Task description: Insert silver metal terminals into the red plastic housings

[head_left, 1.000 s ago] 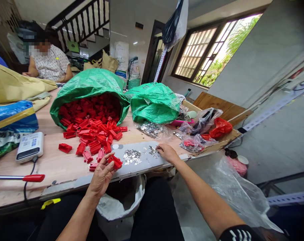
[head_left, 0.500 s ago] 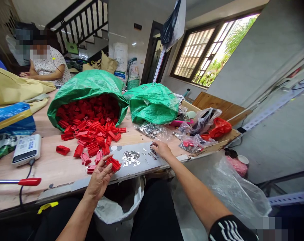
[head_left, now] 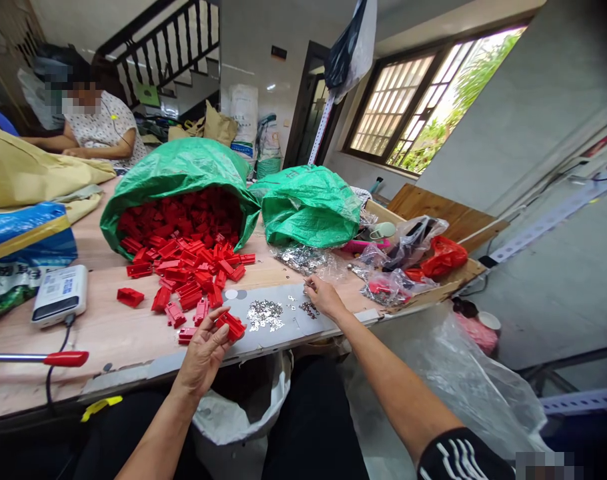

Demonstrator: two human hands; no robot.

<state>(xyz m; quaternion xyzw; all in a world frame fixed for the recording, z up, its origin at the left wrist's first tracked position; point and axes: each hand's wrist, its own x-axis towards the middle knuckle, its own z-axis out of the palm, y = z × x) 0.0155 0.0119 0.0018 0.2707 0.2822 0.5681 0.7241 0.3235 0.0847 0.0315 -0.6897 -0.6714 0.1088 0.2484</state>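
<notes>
My left hand [head_left: 207, 348] grips a red plastic housing [head_left: 232, 325] between thumb and fingers, just above the table's front edge. My right hand [head_left: 325, 297] has its fingertips pinched together over a small heap of dark metal bits [head_left: 309, 310]; whatever is between them is too small to name. Between the two hands a pile of flat silver metal pieces [head_left: 265, 315] lies on a grey sheet [head_left: 294, 327]. More red housings [head_left: 188, 280] spill over the table from a big green sack [head_left: 183, 160] lying open on its side.
A second green sack [head_left: 311, 207] stands behind a clear bag of metal parts [head_left: 308, 259]. On the right is a wooden tray [head_left: 456, 283] of bagged parts. A white device [head_left: 60, 297] and a red-handled tool [head_left: 66, 359] lie left. Across the table sits another person [head_left: 101, 127].
My right hand has risen slightly off the dark metal bits, its fingertips still pinched. My left hand keeps holding the red housing. The view has shifted a little, and the other person's arms have moved.
</notes>
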